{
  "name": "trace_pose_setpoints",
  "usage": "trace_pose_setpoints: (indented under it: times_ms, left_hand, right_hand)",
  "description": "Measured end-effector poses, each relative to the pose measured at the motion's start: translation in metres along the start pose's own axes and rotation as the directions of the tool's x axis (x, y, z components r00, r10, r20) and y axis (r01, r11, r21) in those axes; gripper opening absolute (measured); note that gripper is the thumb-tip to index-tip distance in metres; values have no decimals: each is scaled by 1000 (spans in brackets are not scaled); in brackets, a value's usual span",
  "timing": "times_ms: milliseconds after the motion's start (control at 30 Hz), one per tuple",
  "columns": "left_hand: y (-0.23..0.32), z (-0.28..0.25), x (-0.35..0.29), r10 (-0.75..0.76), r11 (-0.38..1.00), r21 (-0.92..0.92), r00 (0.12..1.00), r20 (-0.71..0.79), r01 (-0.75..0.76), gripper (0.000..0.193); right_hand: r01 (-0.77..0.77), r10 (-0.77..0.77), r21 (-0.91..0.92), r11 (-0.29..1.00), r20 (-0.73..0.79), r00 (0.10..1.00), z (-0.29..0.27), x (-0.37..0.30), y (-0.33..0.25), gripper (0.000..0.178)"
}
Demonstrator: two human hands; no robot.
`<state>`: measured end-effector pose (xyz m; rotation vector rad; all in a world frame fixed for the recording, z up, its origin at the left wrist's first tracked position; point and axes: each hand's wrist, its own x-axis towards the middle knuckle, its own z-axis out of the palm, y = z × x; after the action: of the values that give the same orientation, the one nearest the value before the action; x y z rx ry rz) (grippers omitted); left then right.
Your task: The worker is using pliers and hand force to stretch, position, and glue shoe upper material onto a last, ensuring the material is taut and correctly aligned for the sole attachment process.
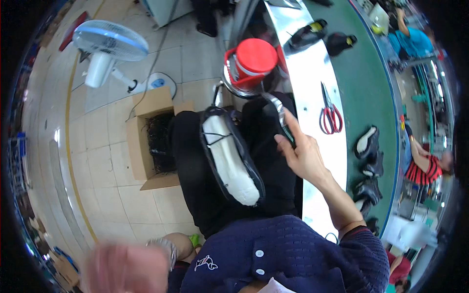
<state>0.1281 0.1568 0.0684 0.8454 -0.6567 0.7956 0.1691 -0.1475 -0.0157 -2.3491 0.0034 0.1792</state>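
A shoe upper (227, 156), sole side up, lies across my lap. Its underside is white, its rim is black, and a thin dark cord crosses it near the far end. My right hand (305, 154) is closed round a hand tool (278, 110) with a curved silver metal head and a dark green grip, just right of the shoe's far end. Motion smears my left hand (127, 268) at the lower left, away from the shoe; its fingers cannot be made out.
Ahead stands a red-lidded pot (256, 56) in a metal ring holder. Red-handled scissors (331, 115) rest on the metal bench edge (317, 166); several black shoes (367, 141) sit on the green belt (356, 93). To the left are an open cardboard box (139, 146) and a fan (110, 41).
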Motion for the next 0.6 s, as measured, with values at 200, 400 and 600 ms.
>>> trace_pose_setpoints:
  times_ms: [200,400,600]
  left_hand:
    - [-2,53,27,115,993,-28,977,178,-112,21]
    - [-1,79,20,166,985,16,968,189,-172,23]
    - [3,93,10,320,931,-216,943,95,-294,25]
  right_hand:
    - [-477,379,-295,828,-333,863,8,-66,126,67]
    - [-434,256,-290,853,-493,831,-12,-74,169,41]
    - [-343,65,-430,835,-541,838,-45,2,242,39]
